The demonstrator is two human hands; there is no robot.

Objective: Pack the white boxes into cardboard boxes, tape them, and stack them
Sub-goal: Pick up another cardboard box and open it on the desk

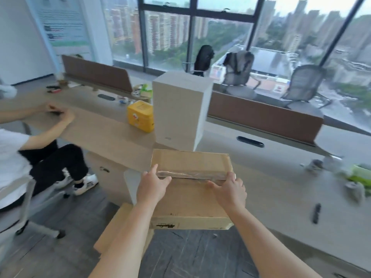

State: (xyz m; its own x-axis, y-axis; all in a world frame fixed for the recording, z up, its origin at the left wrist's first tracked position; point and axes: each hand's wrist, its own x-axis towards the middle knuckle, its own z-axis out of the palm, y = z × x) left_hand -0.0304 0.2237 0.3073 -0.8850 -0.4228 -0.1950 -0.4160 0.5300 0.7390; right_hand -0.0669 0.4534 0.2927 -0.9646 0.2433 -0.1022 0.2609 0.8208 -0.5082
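Note:
A closed cardboard box [190,201] lies on the desk's near edge, with clear tape [190,174] running across its top seam. My left hand [153,187] rests flat on the top at the tape's left end, fingers spread. My right hand [230,189] presses on the tape's right end, near the box's right edge. Behind the cardboard box stands a tall stack of white boxes [180,111]. Another flat piece of cardboard [118,227] sits below the desk, under my left forearm.
A yellow container [140,116] sits left of the white stack. A seated person [30,157] works at the left desk. A black marker [316,212] and green clutter [359,175] lie on the right. Brown desk dividers [265,115] and office chairs [241,75] stand behind.

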